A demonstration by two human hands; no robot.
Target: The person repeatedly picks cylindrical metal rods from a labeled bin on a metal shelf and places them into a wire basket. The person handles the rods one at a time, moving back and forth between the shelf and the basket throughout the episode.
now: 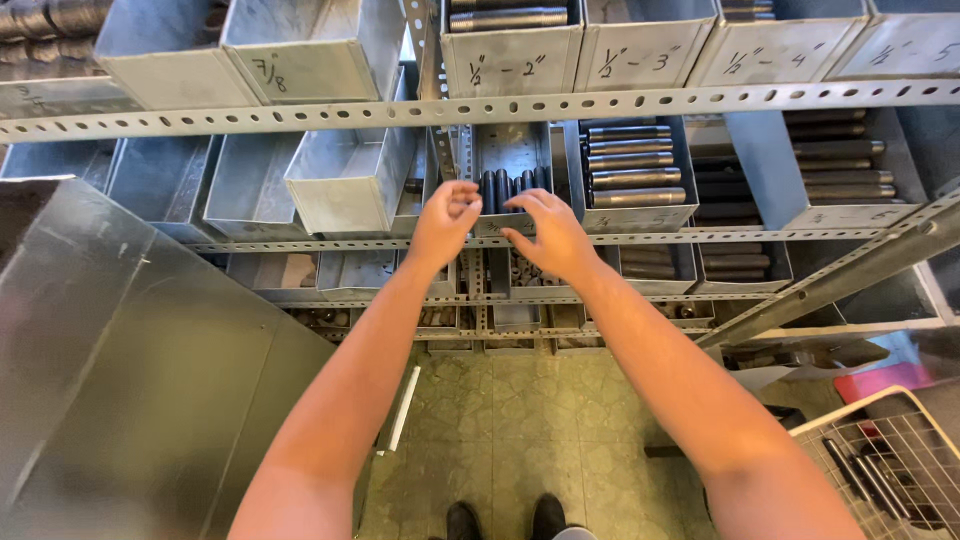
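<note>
- L hand + R hand both reach to the front of one narrow metal bin on the middle shelf; hands a little apart, fingers loosely curled, neither clamped on anything yet.
- Short dark pipe pieces stand at the bin's front end, just between the two hands; R fingertips nearly on them, L thumb + fingers pinched near the bin's left corner. Contact itself: can't tell.
- Doing it well, I'd judge: steady the bin w/ L, pick one piece w/ R by its top end, lift straight so neighbours don't tip.
- Next bin to the right holds longer pipes lying flat; wire basket sits low at right w/ a few pieces inside.
- Perforated shelf rail runs above; watch knuckles on its edge.
</note>
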